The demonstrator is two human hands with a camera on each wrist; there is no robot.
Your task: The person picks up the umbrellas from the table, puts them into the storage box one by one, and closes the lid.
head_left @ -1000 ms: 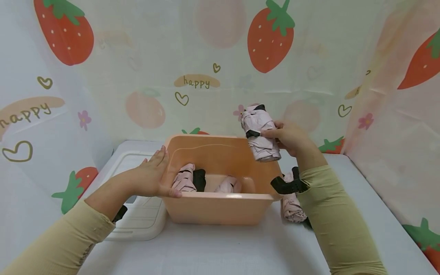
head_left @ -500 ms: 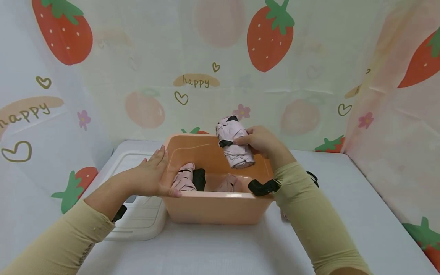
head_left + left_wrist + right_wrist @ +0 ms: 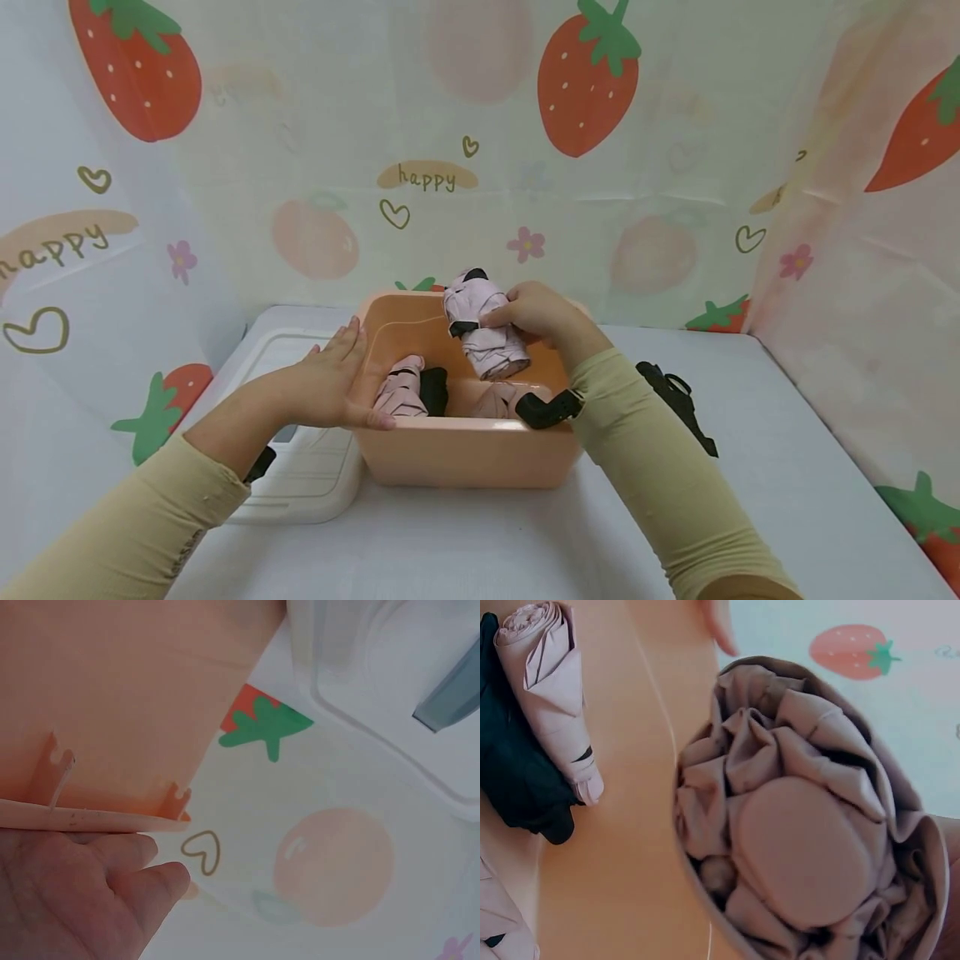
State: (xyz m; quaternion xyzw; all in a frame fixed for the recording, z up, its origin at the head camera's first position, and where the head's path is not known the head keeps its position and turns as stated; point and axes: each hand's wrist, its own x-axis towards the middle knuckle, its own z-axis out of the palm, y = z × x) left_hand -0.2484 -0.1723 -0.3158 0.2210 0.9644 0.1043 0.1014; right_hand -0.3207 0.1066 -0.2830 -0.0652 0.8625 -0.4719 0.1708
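My right hand (image 3: 546,315) grips a rolled pink folding umbrella (image 3: 474,302) with a black strap, holding it tilted over the open peach bin (image 3: 465,457). In the right wrist view, the pleated end of this umbrella (image 3: 806,851) faces the camera, round a flat oval knob. Inside the bin, a pink umbrella (image 3: 402,392) leans at the left beside a black umbrella (image 3: 434,392), and another pink umbrella (image 3: 495,400) lies in the middle. My left hand (image 3: 322,387) rests on the bin's left rim, fingers straight, thumb along the front corner.
A white lid (image 3: 311,492) lies left of the bin, partly under my left forearm. To the right, a black item with a loop (image 3: 675,400) shows past my right sleeve on the white table (image 3: 465,542). A strawberry-printed backdrop (image 3: 337,125) stands behind.
My right hand has carried the pink umbrella leftward and down, from the bin's right side to over its middle. The left hand has stayed on the rim.
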